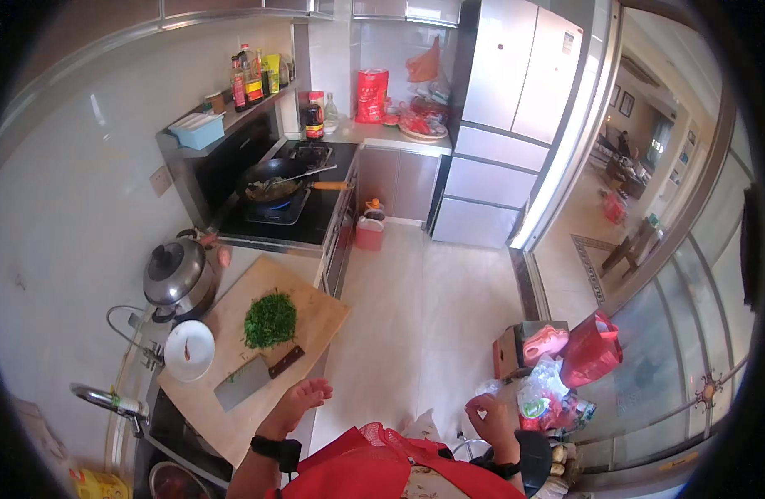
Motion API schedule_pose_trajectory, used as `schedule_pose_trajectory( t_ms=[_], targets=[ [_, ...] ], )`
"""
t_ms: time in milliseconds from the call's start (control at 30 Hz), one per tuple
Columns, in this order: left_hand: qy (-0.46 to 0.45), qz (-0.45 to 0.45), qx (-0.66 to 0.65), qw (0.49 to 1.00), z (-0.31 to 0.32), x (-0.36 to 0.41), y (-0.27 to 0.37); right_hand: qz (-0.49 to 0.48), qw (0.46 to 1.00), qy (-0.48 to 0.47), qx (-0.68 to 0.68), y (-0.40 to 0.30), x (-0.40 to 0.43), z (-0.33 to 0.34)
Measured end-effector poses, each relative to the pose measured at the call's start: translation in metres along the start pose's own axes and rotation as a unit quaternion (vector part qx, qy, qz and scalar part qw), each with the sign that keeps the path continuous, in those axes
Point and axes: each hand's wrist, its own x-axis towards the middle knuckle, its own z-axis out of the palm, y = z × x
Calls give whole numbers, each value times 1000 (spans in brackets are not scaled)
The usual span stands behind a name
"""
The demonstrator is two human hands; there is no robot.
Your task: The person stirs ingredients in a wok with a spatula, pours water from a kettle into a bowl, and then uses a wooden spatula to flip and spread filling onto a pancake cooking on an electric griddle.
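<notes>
My left hand [302, 399] is raised above the near right edge of the wooden cutting board [323, 305], fingers apart and holding nothing. A cleaver [248, 379] lies on the board close to it, its dark handle towards the right. Chopped green herbs [270, 320] form a heap beyond the cleaver. My right hand [487, 408] hangs over the floor at the right, fingers curled, beside a plastic bag [541, 383]; whether it holds something small cannot be told. A white bowl [189, 350] stands at the board's left. Farther off, a wok [270, 181] with food and a utensil sits over a lit burner.
A steel pot [177, 274] stands between the sink side and the stove [232, 227]. The faucet [111, 399] is at the left. A refrigerator [494, 125] stands at the back right. A box [507, 349] and a red bag [594, 352] are on the right beside the glass door.
</notes>
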Motion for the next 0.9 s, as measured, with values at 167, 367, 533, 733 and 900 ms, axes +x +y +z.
schedule_pose_trajectory(
  t_ms=[167, 367, 533, 733, 900],
  targets=[
    [30, 7, -36, 999, -24, 59, 7, 9, 999, -39, 15, 29, 87, 15],
    [116, 45, -69, 990, -38, 137, 35, -73, 991, -112, 1, 62, 251, 32],
    [195, 29, -98, 975, -15, 198, 71, -168, 973, -159, 8, 65, 409, 29],
    [209, 65, -88, 972, -8, 269, 87, -272, 939, -208, -25, 39, 574, 67],
    [268, 63, -124, 953, -17, 294, 95, -348, 913, -214, -16, -12, 682, 130]
  ],
)
